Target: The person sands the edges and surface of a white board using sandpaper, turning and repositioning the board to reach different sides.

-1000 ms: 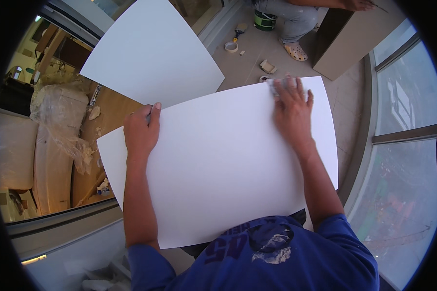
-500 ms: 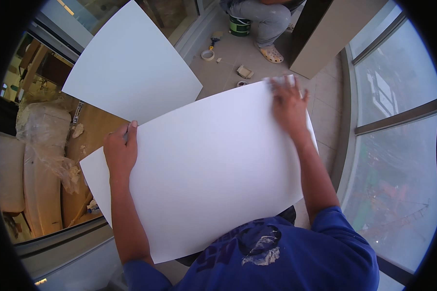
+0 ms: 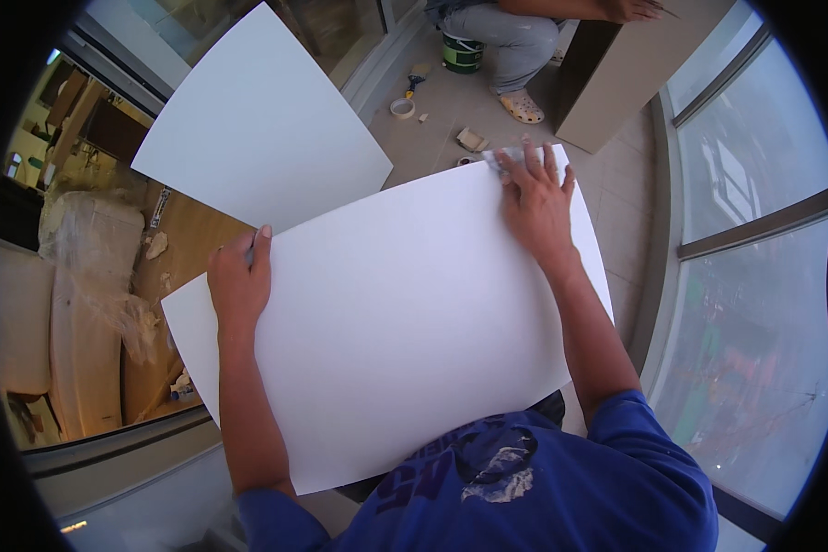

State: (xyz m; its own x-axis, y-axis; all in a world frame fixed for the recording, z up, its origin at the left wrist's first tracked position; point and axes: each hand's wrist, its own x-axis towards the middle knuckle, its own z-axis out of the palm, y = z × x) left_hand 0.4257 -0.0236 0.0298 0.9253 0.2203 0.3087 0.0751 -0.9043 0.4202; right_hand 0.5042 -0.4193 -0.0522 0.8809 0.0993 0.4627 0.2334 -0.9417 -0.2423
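A large white panel [image 3: 405,322] lies tilted across my lap, its near edge against my blue shirt. My left hand [image 3: 239,281] is closed over its far edge toward the left, the thumb pointing away from me; a small grey patch shows by the thumb, too little to name. At the far right corner my right hand [image 3: 538,202] presses a crumpled greyish-white sheet [image 3: 495,162], perhaps sandpaper, against the edge. Its fingers are bent over the sheet and partly hide it. Behind the left part of the panel stands a second white panel [image 3: 267,120].
Another person's grey-trousered leg [image 3: 515,46] and a green bucket [image 3: 462,55] are at the far side, beside a beige-grey board [image 3: 621,78]. A tape roll [image 3: 402,109] and brush [image 3: 418,74] lie on the tiles. Windows [image 3: 754,350] run along the right; plastic-wrapped things [image 3: 97,248] stand left.
My right hand has slid a little left along the far edge, showing more of the greyish sheet. My left hand keeps its hold. The other person's arm has come into view at the top.
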